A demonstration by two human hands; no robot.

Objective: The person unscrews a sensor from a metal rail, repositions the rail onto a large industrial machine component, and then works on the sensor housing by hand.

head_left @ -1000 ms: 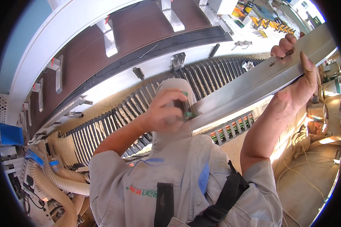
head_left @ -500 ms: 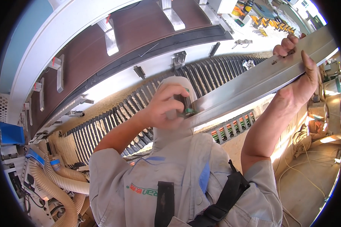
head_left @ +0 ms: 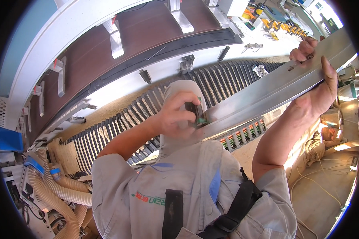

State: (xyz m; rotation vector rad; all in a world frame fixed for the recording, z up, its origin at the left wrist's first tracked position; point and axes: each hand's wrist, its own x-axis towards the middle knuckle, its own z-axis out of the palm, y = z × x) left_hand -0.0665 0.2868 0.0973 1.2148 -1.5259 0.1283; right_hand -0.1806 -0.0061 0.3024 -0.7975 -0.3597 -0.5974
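Observation:
A long silvery metal profile runs slantwise from mid-view up to the upper right. My right hand is closed round its far part. The thumb lies over the face of the profile, and fingertips show past its upper edge. At the near end, my left hand has its fingers curled round a small dark block with green ends. This block sits against or very close to the profile's end; exact contact is hidden. Small dark cutouts show in the profile near my right fingertips.
Beyond stands a machine bed with brown top and metal arms. Below it runs a black ribbed strip strewn with shavings. Ribbed hoses are at lower left. Yellow-black clamps lie at upper right, and loose cables hang at right.
The view has shifted slightly. My left hand and the block have moved a little down, and the profile with my right hand sits slightly further right. Both grips stay as they were.

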